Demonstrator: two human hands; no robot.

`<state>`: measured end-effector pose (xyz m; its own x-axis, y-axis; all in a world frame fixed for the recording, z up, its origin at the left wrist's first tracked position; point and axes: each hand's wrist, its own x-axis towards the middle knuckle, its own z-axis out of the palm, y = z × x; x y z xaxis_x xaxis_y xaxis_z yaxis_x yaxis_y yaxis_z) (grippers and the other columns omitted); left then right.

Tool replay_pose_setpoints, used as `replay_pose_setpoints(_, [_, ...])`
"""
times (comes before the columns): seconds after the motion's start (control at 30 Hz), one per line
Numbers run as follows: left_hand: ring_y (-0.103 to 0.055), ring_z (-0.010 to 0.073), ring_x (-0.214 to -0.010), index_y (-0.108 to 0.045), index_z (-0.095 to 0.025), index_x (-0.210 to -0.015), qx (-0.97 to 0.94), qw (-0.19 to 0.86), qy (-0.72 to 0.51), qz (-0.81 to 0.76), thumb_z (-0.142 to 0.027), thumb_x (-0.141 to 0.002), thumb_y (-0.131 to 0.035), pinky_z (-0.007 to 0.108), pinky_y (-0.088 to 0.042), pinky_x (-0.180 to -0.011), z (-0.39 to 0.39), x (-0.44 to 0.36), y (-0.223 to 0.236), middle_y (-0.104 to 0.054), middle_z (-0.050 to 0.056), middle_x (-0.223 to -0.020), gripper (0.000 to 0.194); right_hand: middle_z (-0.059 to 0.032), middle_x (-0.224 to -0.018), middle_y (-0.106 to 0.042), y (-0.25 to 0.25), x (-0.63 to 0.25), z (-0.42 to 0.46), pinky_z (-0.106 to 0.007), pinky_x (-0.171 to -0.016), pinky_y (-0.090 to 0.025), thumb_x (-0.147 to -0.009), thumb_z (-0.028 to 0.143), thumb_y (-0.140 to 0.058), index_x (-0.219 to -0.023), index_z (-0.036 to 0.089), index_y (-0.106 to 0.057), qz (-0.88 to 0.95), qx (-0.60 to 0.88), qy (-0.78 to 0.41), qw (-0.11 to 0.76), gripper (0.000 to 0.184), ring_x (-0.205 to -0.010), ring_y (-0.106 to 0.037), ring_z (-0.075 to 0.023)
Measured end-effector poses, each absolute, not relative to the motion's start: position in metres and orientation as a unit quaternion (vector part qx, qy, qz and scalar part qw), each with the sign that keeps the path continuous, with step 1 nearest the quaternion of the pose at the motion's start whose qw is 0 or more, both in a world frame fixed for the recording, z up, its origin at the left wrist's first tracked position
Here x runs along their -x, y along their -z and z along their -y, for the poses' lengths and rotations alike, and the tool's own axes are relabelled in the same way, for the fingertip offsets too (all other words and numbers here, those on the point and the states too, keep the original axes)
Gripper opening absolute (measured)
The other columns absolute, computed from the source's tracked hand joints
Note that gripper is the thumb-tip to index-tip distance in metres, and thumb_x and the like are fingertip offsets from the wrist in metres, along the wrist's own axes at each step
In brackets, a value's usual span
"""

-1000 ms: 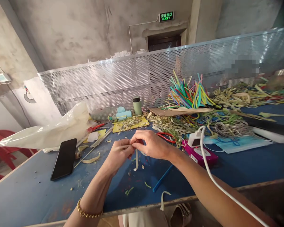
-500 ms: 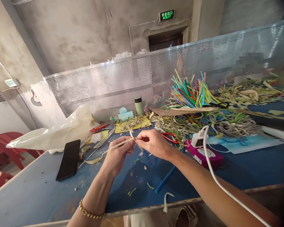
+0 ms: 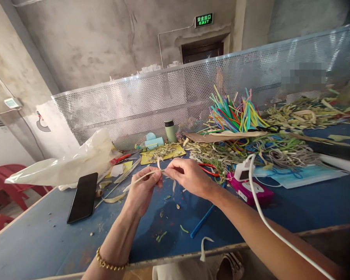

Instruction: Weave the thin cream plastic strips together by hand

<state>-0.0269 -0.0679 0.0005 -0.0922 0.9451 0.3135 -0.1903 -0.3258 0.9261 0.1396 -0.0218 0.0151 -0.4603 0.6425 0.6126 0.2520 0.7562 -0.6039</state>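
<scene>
Pale, flat strips of plant fibre (image 3: pixel 142 177) run across the fingers of my left hand (image 3: pixel 142 190), which is closed on them with the thumb on top. My right hand (image 3: pixel 189 177) pinches the same strips where they cross, close to the left fingertips. One short strip end stands up above the fingertips and another hangs below. The exact crossing is partly hidden by the fingers. Beneath the hands lies the blue tabletop (image 3: pixel 151 233) with small scraps on it.
Left lie a black phone (image 3: pixel 82 197) and a plastic bag (image 3: pixel 67 161). A green bottle (image 3: pixel 170 131) stands behind. Right are colourful pipe cleaners (image 3: pixel 235 112), a magenta box (image 3: pixel 251 189) with a white cable (image 3: pixel 259 206), and a blue face mask (image 3: pixel 306 177). A blue stick (image 3: pixel 202 221) lies nearer.
Both hands stay together on the strips. The right fingers have shifted slightly away from the left fingertips, and the strip end above the fingertips has changed angle. The view has moved slightly.
</scene>
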Motion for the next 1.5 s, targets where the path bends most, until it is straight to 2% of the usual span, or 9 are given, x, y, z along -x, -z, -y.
replay_pose_setpoints(0.13, [-0.050, 0.0100, -0.057, -0.067, -0.013, -0.075, -0.518, 0.450, -0.628, -0.368, -0.033, -0.070, -0.081, 0.024, -0.037, -0.059, 0.071, 0.028, -0.002, -0.060, 0.000, -0.062, 0.026, -0.0006, -0.067, -0.058, -0.019, -0.144, 0.020, -0.025, -0.057, -0.035, -0.093, 0.029, -0.056, -0.076, 0.014, -0.066, 0.793, 0.273, -0.190, 0.510, 0.024, -0.060, -0.047, -0.0108])
replay_pose_setpoints(0.27, [-0.051, 0.0119, -0.059, -0.067, -0.014, -0.079, -0.547, 0.446, -0.603, -0.371, -0.034, -0.073, -0.077, 0.026, -0.038, -0.060, 0.071, 0.028, 0.000, -0.061, 0.001, -0.064, 0.024, -0.0031, -0.078, -0.063, -0.020, -0.144, 0.021, -0.025, -0.060, -0.039, -0.092, 0.027, -0.057, -0.082, 0.014, -0.070, 0.794, 0.256, -0.189, 0.517, 0.020, -0.064, -0.051, -0.0109])
replay_pose_setpoints(0.43, [-0.045, 0.0118, -0.056, -0.065, -0.015, -0.070, -0.613, 0.339, -0.549, -0.456, -0.029, -0.076, -0.071, 0.026, -0.033, -0.055, 0.069, 0.025, 0.006, -0.055, -0.001, -0.056, 0.016, -0.0023, -0.081, -0.059, -0.019, -0.140, 0.030, -0.025, -0.061, -0.040, -0.089, 0.022, -0.062, -0.093, 0.016, -0.073, 0.852, 0.195, -0.158, 0.459, 0.013, -0.063, -0.049, -0.0101])
replay_pose_setpoints(0.57, [-0.037, 0.0097, -0.055, -0.059, -0.015, -0.060, -0.648, 0.313, -0.514, -0.467, -0.021, -0.073, -0.066, 0.024, -0.026, -0.052, 0.067, 0.024, 0.010, -0.048, -0.003, -0.056, 0.016, -0.0034, -0.080, -0.059, -0.015, -0.139, 0.029, -0.028, -0.068, -0.042, -0.090, 0.019, -0.061, -0.082, 0.015, -0.071, 0.881, 0.184, -0.114, 0.421, 0.013, -0.070, -0.053, -0.0123])
replay_pose_setpoints(0.77, [-0.036, 0.0102, -0.060, -0.062, -0.015, -0.069, -0.678, 0.368, -0.489, -0.407, -0.017, -0.071, -0.064, 0.024, -0.029, -0.054, 0.072, 0.022, 0.006, -0.047, -0.003, -0.063, 0.004, -0.0008, -0.075, -0.055, -0.013, -0.139, 0.024, -0.027, -0.068, -0.042, -0.090, 0.018, -0.064, -0.079, 0.016, -0.073, 0.886, 0.153, -0.177, 0.401, 0.014, -0.071, -0.053, -0.0119])
replay_pose_setpoints(1.07, [-0.034, 0.0108, -0.058, -0.060, -0.015, -0.062, -0.678, 0.409, -0.455, -0.406, -0.032, -0.079, -0.070, 0.026, -0.027, -0.055, 0.073, 0.030, 0.009, -0.042, -0.002, -0.059, 0.026, 0.0005, -0.075, -0.052, -0.012, -0.132, 0.028, -0.029, -0.071, -0.042, -0.089, 0.029, -0.067, -0.075, 0.018, -0.072, 0.830, 0.141, -0.278, 0.462, 0.018, -0.076, -0.050, -0.0129])
replay_pose_setpoints(1.27, [-0.042, 0.0100, -0.059, -0.066, -0.014, -0.069, -0.636, 0.470, -0.494, -0.361, -0.033, -0.075, -0.076, 0.025, -0.034, -0.058, 0.074, 0.028, 0.004, -0.053, -0.001, -0.063, 0.023, -0.0005, -0.078, -0.060, -0.012, -0.130, 0.027, -0.028, -0.072, -0.043, -0.089, 0.026, -0.065, -0.081, 0.019, -0.072, 0.807, 0.178, -0.263, 0.499, 0.013, -0.077, -0.054, -0.0133])
replay_pose_setpoints(1.4, [-0.050, 0.0103, -0.058, -0.072, -0.013, -0.078, -0.586, 0.478, -0.554, -0.347, -0.030, -0.073, -0.080, 0.025, -0.037, -0.059, 0.072, 0.030, 0.003, -0.060, 0.001, -0.065, 0.020, -0.0052, -0.085, -0.066, -0.018, -0.142, 0.024, -0.032, -0.081, -0.044, -0.094, 0.028, -0.057, -0.085, 0.017, -0.072, 0.752, 0.247, -0.148, 0.592, 0.020, -0.086, -0.058, -0.0170])
replay_pose_setpoints(1.5, [-0.054, 0.0112, -0.058, -0.074, -0.012, -0.081, -0.563, 0.472, -0.579, -0.354, -0.028, -0.071, -0.082, 0.026, -0.039, -0.059, 0.070, 0.032, 0.004, -0.064, 0.003, -0.067, 0.021, -0.0048, -0.076, -0.065, -0.017, -0.150, 0.019, -0.031, -0.073, -0.043, -0.094, 0.030, -0.056, -0.077, 0.015, -0.071, 0.770, 0.290, -0.147, 0.549, 0.027, -0.074, -0.058, -0.0160])
